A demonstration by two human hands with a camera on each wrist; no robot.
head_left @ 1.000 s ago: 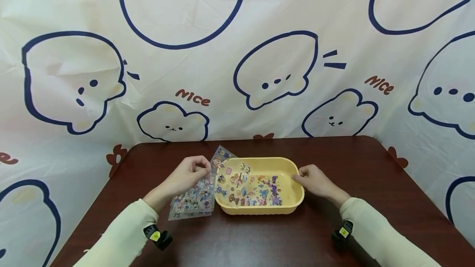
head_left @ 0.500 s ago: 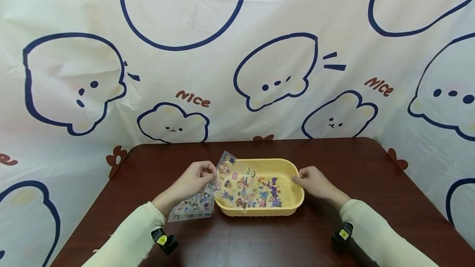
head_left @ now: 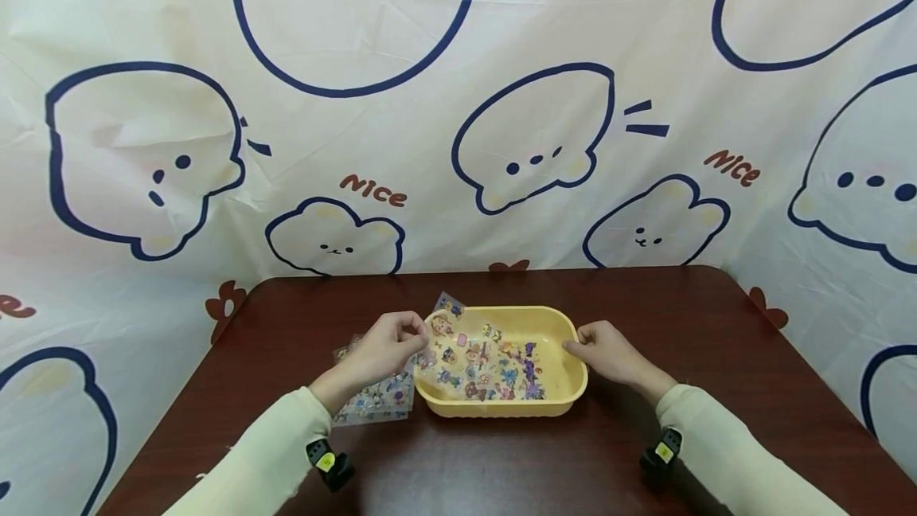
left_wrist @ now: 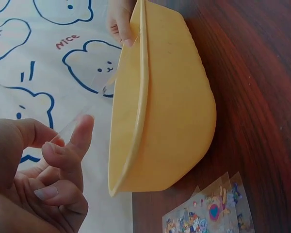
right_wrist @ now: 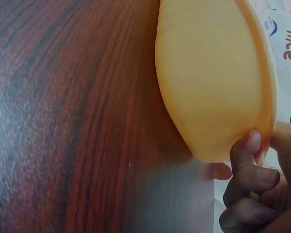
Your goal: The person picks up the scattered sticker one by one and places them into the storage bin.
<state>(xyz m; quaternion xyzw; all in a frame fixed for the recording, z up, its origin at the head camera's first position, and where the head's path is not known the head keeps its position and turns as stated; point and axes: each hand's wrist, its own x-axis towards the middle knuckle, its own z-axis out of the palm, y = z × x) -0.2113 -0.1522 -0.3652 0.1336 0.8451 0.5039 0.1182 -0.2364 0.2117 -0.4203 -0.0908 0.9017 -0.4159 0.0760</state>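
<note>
My left hand (head_left: 390, 343) pinches the edge of a clear sticker sheet (head_left: 450, 355) with small colourful cartoon figures, between thumb and fingertips. The sheet reaches over the left part of a yellow plastic basin (head_left: 562, 325). More stickers show in the basin's middle; where the held sheet ends there is hard to tell. My right hand (head_left: 609, 350) grips the basin's right rim, thumb inside and fingers outside against the wall, as the right wrist view shows. In the left wrist view the held sheet is seen almost edge-on.
Several more clear sticker sheets (left_wrist: 203, 213) lie on the dark wooden table (head_left: 458, 468), left of the basin and partly behind my left hand. A white cloth (head_left: 430, 126) with blue cartoon outlines hangs behind the table and along its sides.
My left hand has moved to the right, drawing the sticker sheet further over the basin. The right hand and the basin stay where they were.
</note>
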